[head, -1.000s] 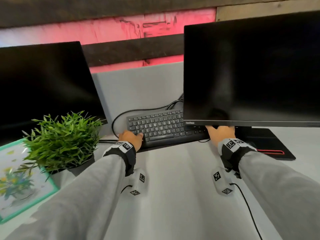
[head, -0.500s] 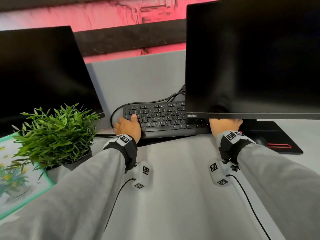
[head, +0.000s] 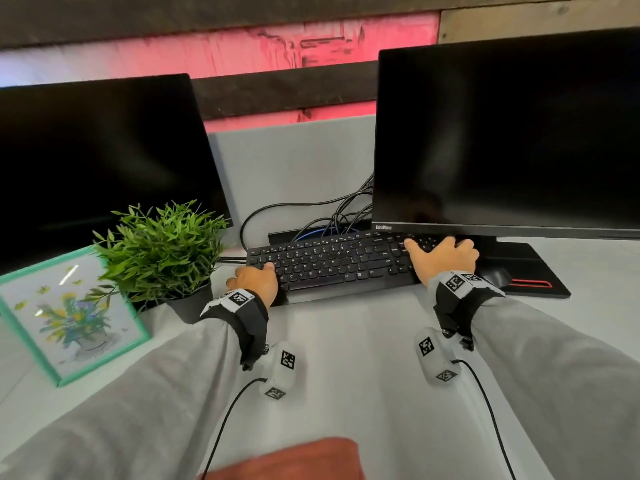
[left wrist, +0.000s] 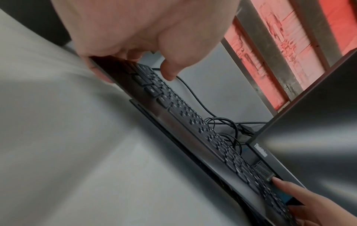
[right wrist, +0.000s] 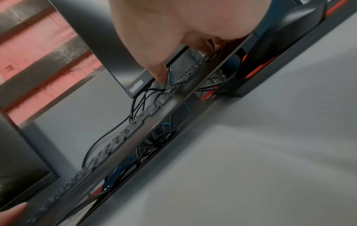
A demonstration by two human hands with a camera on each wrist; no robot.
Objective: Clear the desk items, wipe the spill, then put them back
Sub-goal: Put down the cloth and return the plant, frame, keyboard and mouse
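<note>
While both hands [head: 254,282] [head: 445,256] grip its ends, the flat black plastic keyboard [head: 332,265] sits raised off the desk.

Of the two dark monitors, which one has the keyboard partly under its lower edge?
The right monitor, marked ThinkVision. The keyboard reaches under its lower edge; the left monitor stands behind the plant.

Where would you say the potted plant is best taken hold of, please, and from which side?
Probably by the dark pot, not the foliage. The leaves spread wide over the rim and would bend, so a grasp from above looks poor. Come in low from the front right, where the pot wall is bare; the picture frame crowds its left and the left monitor stands behind. Wrap the fingers round the wall.
</note>
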